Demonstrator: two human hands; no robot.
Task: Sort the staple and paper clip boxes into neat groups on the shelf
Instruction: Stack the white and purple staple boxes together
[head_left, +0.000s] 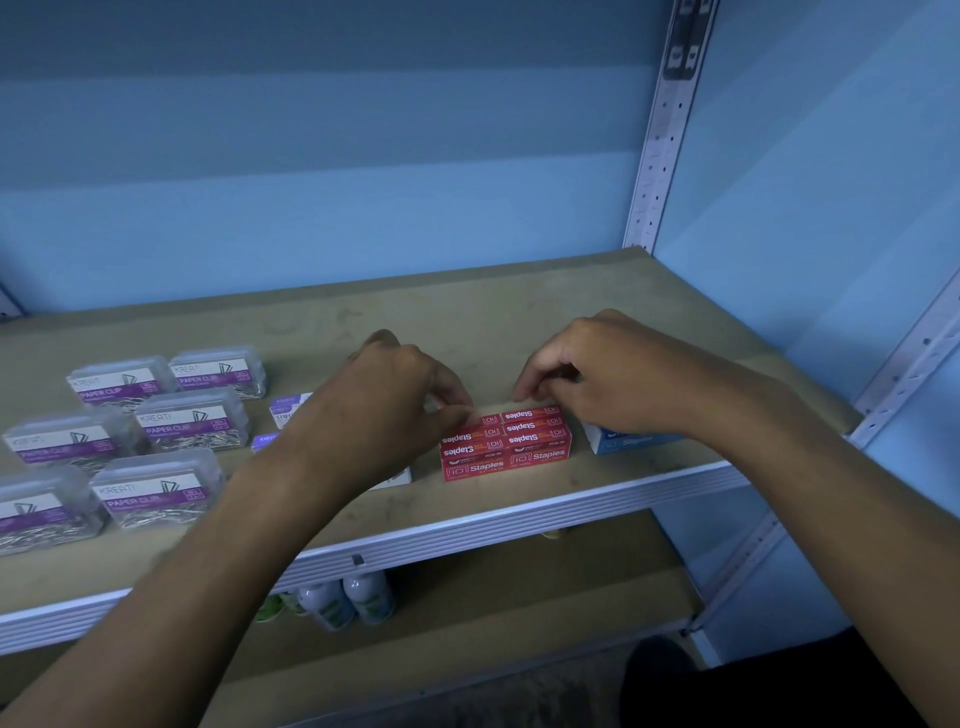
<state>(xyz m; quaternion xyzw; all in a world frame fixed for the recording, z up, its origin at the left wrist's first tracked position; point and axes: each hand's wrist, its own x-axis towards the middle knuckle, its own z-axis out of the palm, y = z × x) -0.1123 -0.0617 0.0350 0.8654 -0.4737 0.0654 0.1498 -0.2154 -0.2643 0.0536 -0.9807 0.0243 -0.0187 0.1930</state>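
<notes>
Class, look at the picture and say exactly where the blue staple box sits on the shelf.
In the head view, the blue box sits near the shelf's front edge on the right, just right of the red staple boxes, partly under the right hand.

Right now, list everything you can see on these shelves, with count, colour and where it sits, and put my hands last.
paper clip boxes: six, clear with purple labels, left part of shelf, in two columns
red staple boxes: several, red, packed block near front edge, centre right
blue box: one, right of red block, partly hidden
purple-and-white boxes: at least two, mostly behind left forearm
bottles: a few, white, lower shelf
shelf: tan board, white front rail
left hand: fingertips at red block's left end
right hand: fingertips at red block's back edge
</notes>
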